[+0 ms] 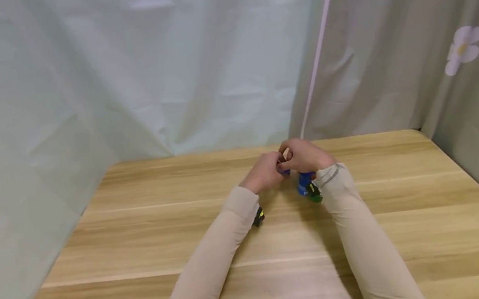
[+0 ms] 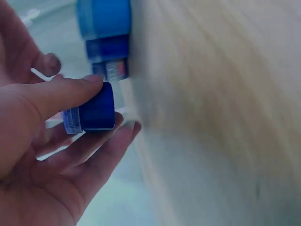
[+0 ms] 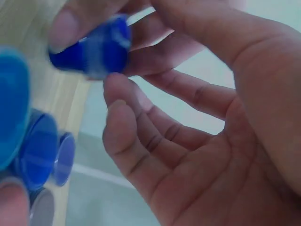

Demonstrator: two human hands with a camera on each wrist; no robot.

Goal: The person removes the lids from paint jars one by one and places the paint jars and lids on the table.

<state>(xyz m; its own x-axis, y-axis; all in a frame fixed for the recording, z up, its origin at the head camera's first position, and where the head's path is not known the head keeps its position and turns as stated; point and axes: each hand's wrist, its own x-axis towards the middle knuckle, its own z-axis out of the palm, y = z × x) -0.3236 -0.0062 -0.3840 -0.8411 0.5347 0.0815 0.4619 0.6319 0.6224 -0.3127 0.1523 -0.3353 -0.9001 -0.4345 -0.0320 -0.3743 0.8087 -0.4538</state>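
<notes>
In the left wrist view, a small blue container (image 2: 98,110) with a pale printed label is pinched by my left hand (image 1: 266,170), thumb on top and fingers below. My right hand (image 1: 307,155) meets it from the other side. Its fingers (image 3: 123,127) are loosely curved close by the container's lower end; touch is unclear. Just beside the hands stand a light blue container (image 2: 104,18), a darker blue one (image 2: 108,48) and a smaller labelled one (image 2: 115,69). A green and black item (image 1: 314,193) sits by the right cuff, partly hidden.
A black item with yellow (image 1: 258,217) lies by the left cuff, mostly hidden. Wood-grain table (image 1: 143,253) extends beneath both arms. Pale curtains (image 1: 206,60) hang along its back edge and sides. A grey round top (image 3: 42,207) shows low in the right wrist view.
</notes>
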